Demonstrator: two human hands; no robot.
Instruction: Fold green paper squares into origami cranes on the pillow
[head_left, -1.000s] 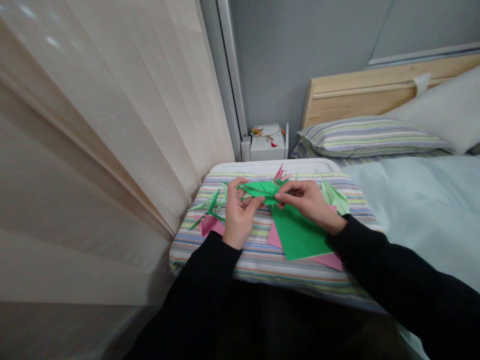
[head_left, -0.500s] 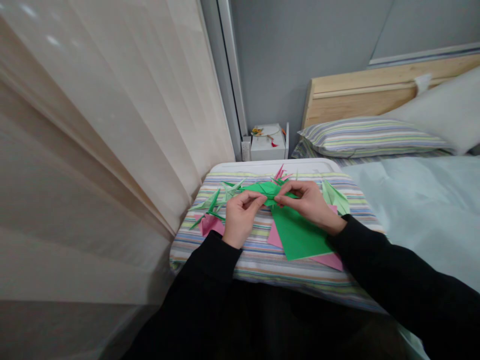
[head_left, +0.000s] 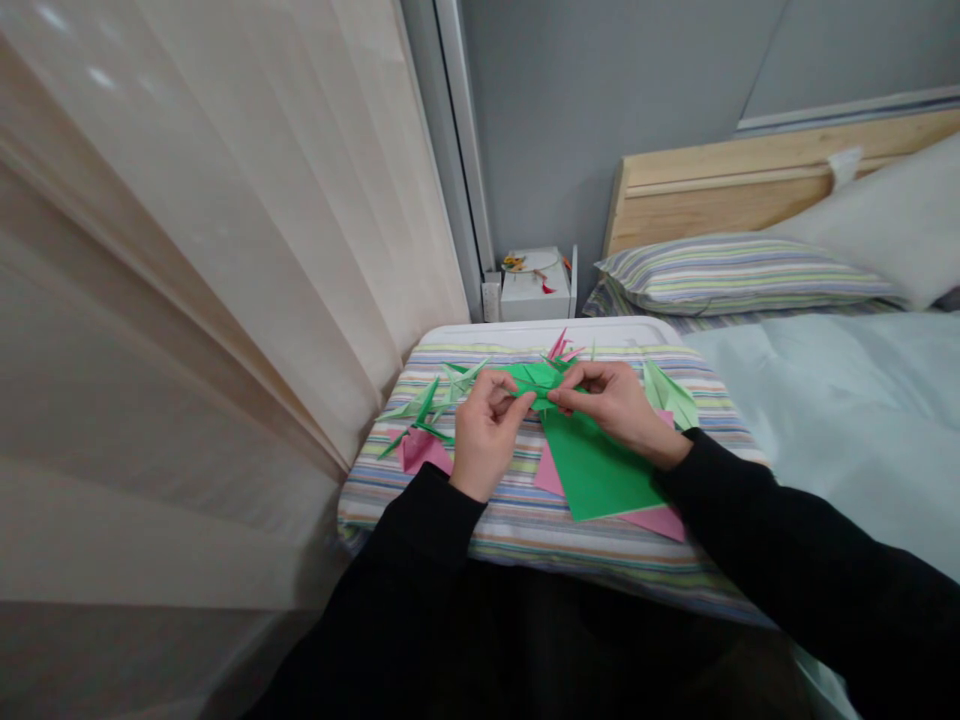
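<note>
Between my two hands is a folded piece of green origami paper (head_left: pixel 534 377), held just above the cloth. My left hand (head_left: pixel 486 430) pinches its left side with thumb and fingers. The thumb and index finger of my right hand (head_left: pixel 611 405) are closed on its right side, partly hiding it. Under my right hand lies a flat green paper sheet (head_left: pixel 600 470) on top of pink paper (head_left: pixel 550 473). Left of my left hand are folded green paper cranes (head_left: pixel 425 415) and a pink folded paper (head_left: pixel 421 452).
A striped cloth (head_left: pixel 487 535) covers the small table, whose white edge (head_left: pixel 525 331) shows at the back. Pink origami (head_left: pixel 559 347) and a light-green folded paper (head_left: pixel 671 397) lie on it. A curtain (head_left: pixel 225 250) hangs at left, a bed (head_left: pixel 840 400) stands right, a white box (head_left: pixel 534 295) behind.
My left hand has shifted slightly right and its fingers have curled over the folded green paper, covering more of its left end. My right hand is almost unmoved.
</note>
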